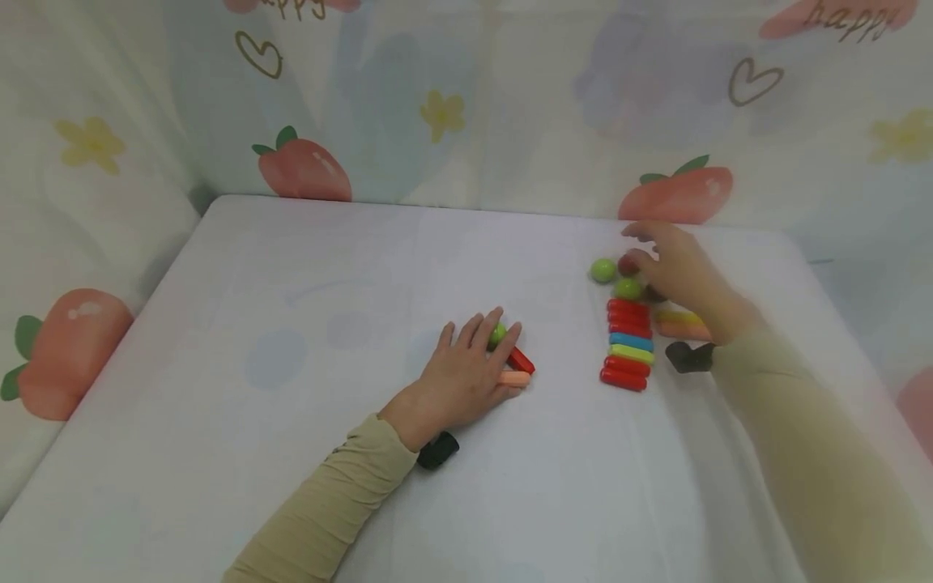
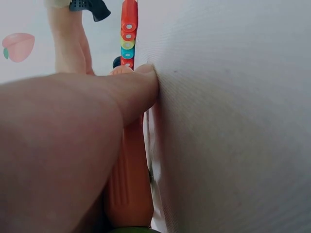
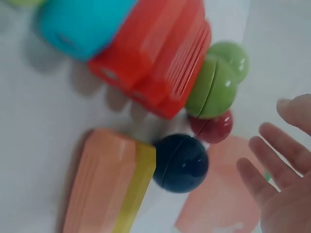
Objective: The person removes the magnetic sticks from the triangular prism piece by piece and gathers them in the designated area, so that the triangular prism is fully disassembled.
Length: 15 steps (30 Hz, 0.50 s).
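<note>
My left hand lies palm down with fingers spread, covering part of a green ball, a red toy stick and a peach stick. In the left wrist view, its thumb reaches across an orange-looking stick. At the far right, my right hand hovers over a cluster of balls, fingers apart and holding nothing. The cluster has two green balls, a dark red ball and a dark blue ball. The right wrist view shows the fingers apart from the balls.
Below the balls runs a row of red, blue and yellow-green sticks, side by side. A peach and yellow pair lies right of it. Black wrist devices sit at both wrists. A patterned curtain hangs behind the white table.
</note>
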{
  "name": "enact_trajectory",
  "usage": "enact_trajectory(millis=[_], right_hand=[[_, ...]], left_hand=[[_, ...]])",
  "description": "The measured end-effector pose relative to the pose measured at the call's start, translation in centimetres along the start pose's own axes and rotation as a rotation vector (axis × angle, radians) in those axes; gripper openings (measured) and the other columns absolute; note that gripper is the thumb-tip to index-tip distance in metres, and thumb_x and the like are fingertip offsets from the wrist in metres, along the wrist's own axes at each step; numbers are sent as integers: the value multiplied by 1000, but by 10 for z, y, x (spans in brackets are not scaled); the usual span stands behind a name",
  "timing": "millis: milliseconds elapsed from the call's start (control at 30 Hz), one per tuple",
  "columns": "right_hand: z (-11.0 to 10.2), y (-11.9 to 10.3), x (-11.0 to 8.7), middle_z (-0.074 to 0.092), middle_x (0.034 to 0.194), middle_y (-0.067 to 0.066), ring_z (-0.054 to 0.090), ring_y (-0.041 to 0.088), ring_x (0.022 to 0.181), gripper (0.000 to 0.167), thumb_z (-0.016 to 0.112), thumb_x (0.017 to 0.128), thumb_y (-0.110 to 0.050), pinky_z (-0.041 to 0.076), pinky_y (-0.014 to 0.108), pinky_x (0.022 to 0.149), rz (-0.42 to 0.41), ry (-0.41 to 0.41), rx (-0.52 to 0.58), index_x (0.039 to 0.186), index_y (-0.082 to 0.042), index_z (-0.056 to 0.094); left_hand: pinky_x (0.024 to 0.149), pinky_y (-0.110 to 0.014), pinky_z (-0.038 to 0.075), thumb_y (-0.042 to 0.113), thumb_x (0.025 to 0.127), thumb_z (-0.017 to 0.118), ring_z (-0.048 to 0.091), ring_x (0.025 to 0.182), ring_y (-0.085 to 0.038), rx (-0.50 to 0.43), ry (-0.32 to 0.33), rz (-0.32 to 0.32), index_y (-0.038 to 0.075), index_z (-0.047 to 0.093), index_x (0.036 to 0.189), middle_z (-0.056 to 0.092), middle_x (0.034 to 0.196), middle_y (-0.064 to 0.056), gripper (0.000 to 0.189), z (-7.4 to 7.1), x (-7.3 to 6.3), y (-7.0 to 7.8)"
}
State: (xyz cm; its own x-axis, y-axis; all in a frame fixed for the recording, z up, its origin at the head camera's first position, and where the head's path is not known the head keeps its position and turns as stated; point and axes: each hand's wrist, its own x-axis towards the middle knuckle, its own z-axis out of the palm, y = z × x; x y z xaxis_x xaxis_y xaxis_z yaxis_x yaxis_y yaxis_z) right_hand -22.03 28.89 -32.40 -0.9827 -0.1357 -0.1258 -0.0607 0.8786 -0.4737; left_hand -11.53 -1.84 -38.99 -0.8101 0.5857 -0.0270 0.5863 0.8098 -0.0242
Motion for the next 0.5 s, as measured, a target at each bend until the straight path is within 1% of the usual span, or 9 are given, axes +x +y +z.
enact_trajectory(millis=[133, 233, 333, 400, 467, 500], right_hand=[[4, -10, -11, 43, 145, 21, 38, 42, 130, 46, 52, 102, -17, 41, 65, 103, -56, 63, 0, 146, -9, 42], [9, -16, -20, 45, 143, 20, 40, 41, 128, 43, 51, 102, -16, 42, 64, 103, -92, 90, 17, 143, -8, 44], [13, -22, -30, 47, 139, 17, 44, 38, 122, 41, 51, 101, -14, 49, 58, 96, -128, 115, 32, 141, -8, 47], [17, -27, -34, 50, 135, 17, 48, 35, 116, 39, 53, 100, -11, 52, 54, 91, -166, 148, 27, 138, -7, 50], [21, -32, -39, 52, 131, 16, 50, 34, 112, 37, 54, 98, -8, 53, 52, 88, -200, 184, 26, 135, -6, 53], [23, -34, -40, 53, 130, 17, 50, 34, 110, 36, 55, 97, -6, 52, 51, 89, -224, 204, 27, 133, -5, 54]], left_hand=[[112, -54, 38, 59, 97, 48, 37, 144, -30, 9, 0, -5, 20, 24, 158, 23, 163, -12, 76, -1, -1, 0], [112, -54, 38, 59, 98, 48, 37, 144, -30, 12, -1, -4, 20, 24, 158, 23, 163, -11, 76, -2, -1, 0], [112, -54, 38, 59, 98, 48, 37, 144, -30, 5, -5, 1, 20, 23, 159, 23, 163, -12, 76, -2, -2, 1], [112, -54, 38, 59, 98, 47, 36, 144, -30, 3, -6, 0, 21, 23, 159, 23, 163, -12, 76, -2, -2, 1], [112, -54, 38, 59, 98, 48, 36, 144, -30, 0, 0, 0, 21, 23, 159, 23, 163, -11, 76, -2, -2, 1], [112, -54, 38, 59, 98, 48, 36, 144, -30, 0, 2, -3, 21, 23, 159, 23, 163, -11, 76, -3, -2, 1]])
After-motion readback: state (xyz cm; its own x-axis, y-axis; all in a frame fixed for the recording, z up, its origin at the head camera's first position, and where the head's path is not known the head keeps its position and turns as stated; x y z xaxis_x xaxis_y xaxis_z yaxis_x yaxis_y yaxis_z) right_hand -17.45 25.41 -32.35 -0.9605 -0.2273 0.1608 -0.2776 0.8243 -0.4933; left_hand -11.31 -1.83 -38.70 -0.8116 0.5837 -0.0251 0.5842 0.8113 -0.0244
